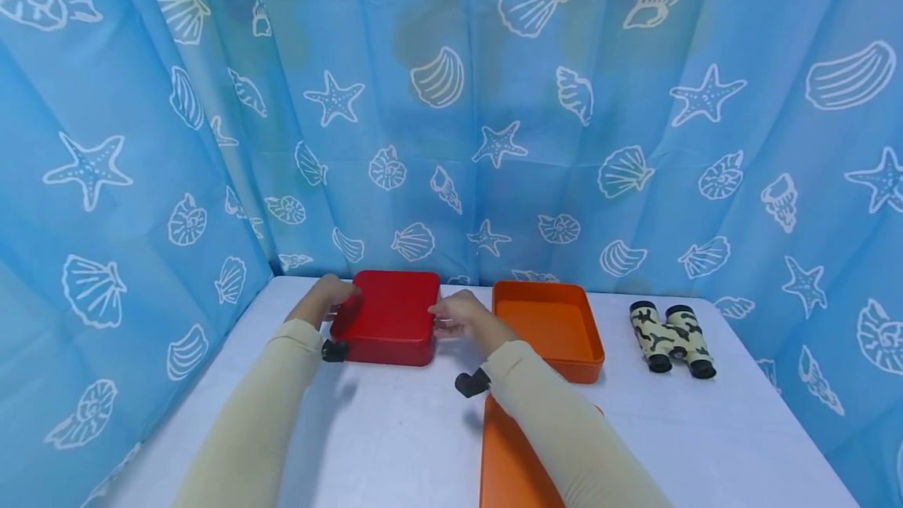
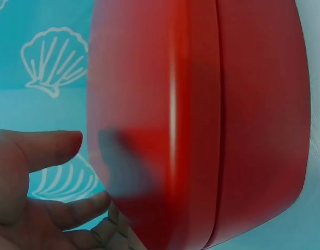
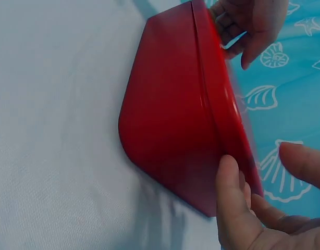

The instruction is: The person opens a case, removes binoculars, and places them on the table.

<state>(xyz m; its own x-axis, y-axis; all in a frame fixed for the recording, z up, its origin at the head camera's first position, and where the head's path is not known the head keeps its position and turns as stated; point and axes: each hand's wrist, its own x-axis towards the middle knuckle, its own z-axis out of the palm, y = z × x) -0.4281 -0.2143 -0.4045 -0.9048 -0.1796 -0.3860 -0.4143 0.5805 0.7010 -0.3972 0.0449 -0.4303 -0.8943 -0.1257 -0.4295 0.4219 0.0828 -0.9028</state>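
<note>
A red lidded box (image 1: 390,318) sits on the white table near the curtain, its lid seam running along the side in the left wrist view. My left hand (image 1: 326,298) is at its left side, fingers at the lid's edge. The left thumb (image 2: 58,148) stands apart from the lid. On the opposite side, my right hand (image 1: 462,315) has its fingers (image 3: 230,192) against the lid's edge, while its thumb is held off the surface. Both hands' fingers look loosely extended, and some fingertips are hidden behind the box.
Right of the red box stands an orange box (image 1: 546,324) without a lid. A flat orange piece (image 1: 511,457) lies nearer, partly under the right sleeve. Camouflage binoculars (image 1: 673,339) rest at the right. A blue shell-patterned curtain (image 1: 451,139) borders the white table (image 1: 395,429).
</note>
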